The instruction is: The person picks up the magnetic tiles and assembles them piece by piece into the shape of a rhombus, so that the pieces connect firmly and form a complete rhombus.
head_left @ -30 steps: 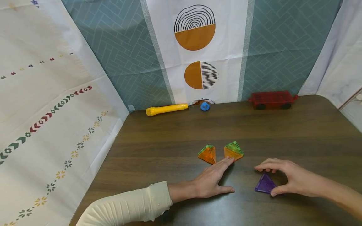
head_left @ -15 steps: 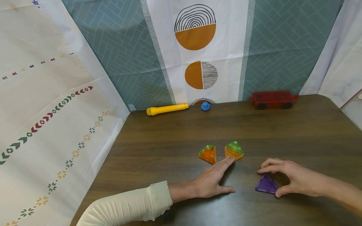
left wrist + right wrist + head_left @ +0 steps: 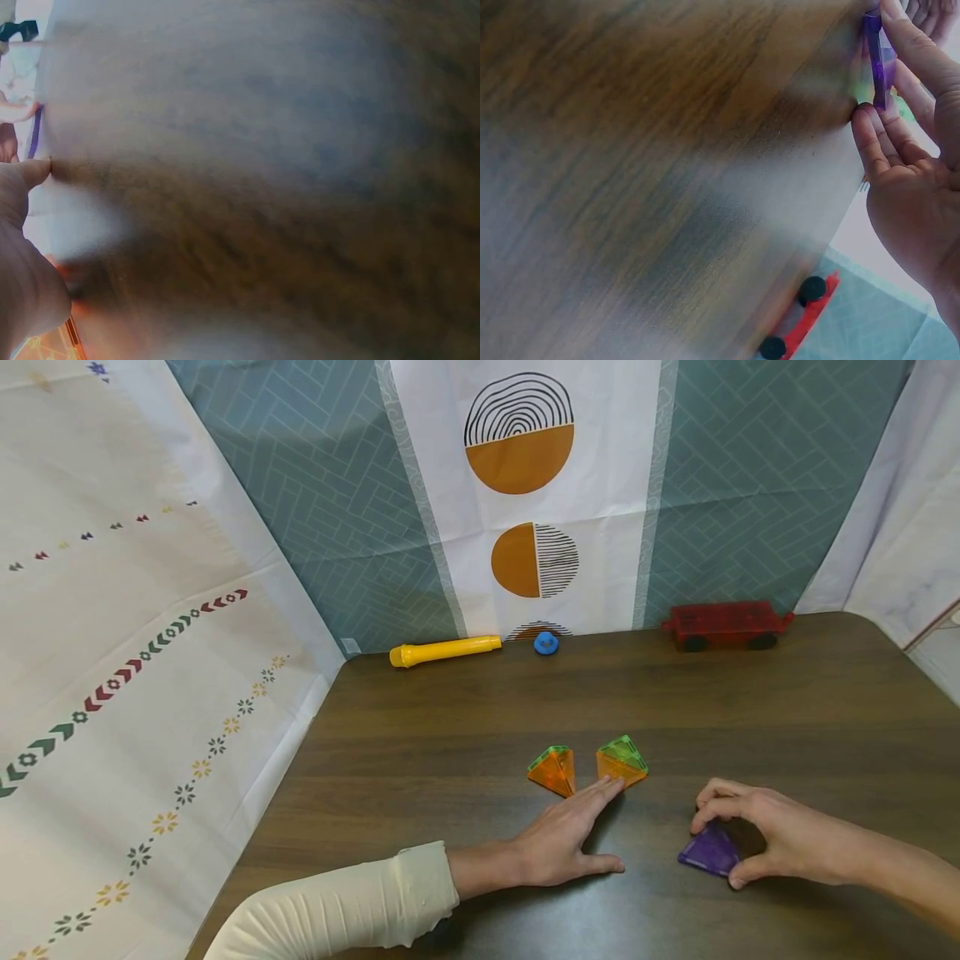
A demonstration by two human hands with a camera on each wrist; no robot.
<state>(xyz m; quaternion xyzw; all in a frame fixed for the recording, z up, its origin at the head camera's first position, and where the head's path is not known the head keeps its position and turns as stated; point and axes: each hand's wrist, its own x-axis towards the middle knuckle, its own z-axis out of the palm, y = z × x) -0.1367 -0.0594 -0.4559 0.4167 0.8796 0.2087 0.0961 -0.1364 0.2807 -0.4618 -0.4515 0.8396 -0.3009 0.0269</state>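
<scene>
In the head view, a purple triangular magnetic tile (image 3: 708,850) lies near the right of the table. My right hand (image 3: 765,831) pinches it, curled fingers at its far tip and thumb at its near right corner. The right wrist view shows the purple tile (image 3: 877,60) edge-on between thumb and fingers. My left hand (image 3: 562,835) rests on the table with fingers straight and thumb spread. Its fingertips reach the near edge of an orange-and-green tile shape (image 3: 622,760). A second orange-and-green tile shape (image 3: 552,769) sits just left of that, beyond the hand.
Along the back edge of the brown table (image 3: 420,718) lie a yellow toy microphone (image 3: 445,651), a small blue ring-shaped piece (image 3: 546,643) and a red wheeled toy car base (image 3: 727,626). Patterned cloths hang behind and at the left.
My right fingers have curled in onto the far tip of the purple tile, and its thumb has shifted slightly right. The left hand has stayed in place.
</scene>
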